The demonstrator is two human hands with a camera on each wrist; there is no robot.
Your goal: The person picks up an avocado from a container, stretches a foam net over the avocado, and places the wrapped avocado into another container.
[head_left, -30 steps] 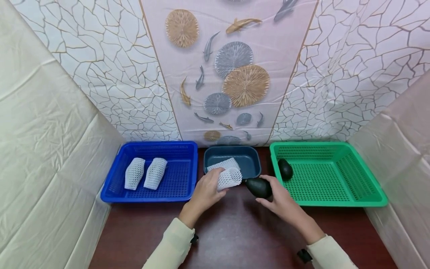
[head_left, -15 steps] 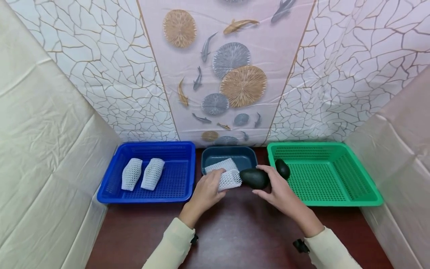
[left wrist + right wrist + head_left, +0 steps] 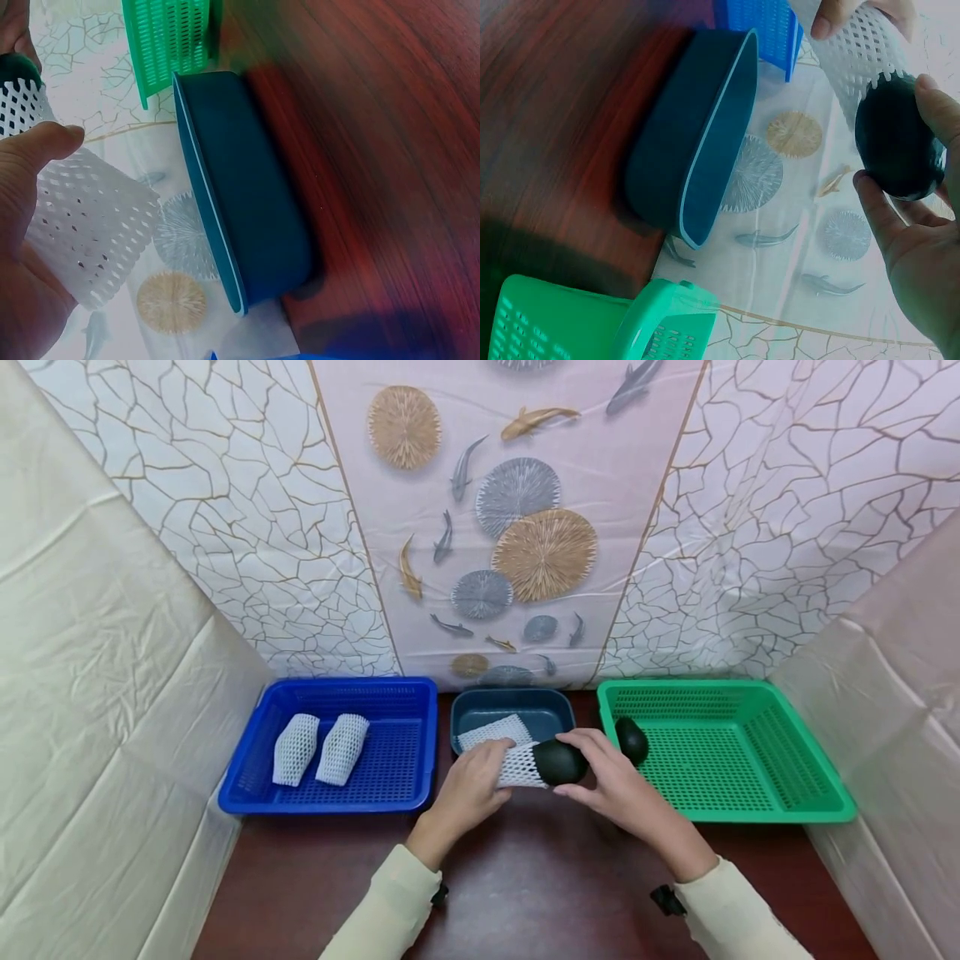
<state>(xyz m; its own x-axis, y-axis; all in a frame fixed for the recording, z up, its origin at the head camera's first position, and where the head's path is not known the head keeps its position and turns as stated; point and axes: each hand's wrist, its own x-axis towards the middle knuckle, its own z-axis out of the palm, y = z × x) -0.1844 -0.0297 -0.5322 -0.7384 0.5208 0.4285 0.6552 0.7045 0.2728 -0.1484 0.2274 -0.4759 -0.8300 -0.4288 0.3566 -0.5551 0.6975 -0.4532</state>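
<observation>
My left hand holds a white foam net sleeve, its thumb lying across the netting in the left wrist view. My right hand grips a dark avocado by its right end, fingers and thumb around it in the right wrist view. The avocado's left end is inside the sleeve's mouth; the rest is bare. More white netting shows over the dark teal tray behind the left hand; I cannot tell whether it belongs to the held sleeve.
At left, a blue basket holds two net-wrapped pieces. The green basket at right has another avocado by its left wall. All stand on a dark red-brown table before a patterned cloth backdrop.
My right hand has brought the avocado leftward and its end has gone into the sleeve's mouth. The left hand has stayed nearly in place, keeping hold of the sleeve.
</observation>
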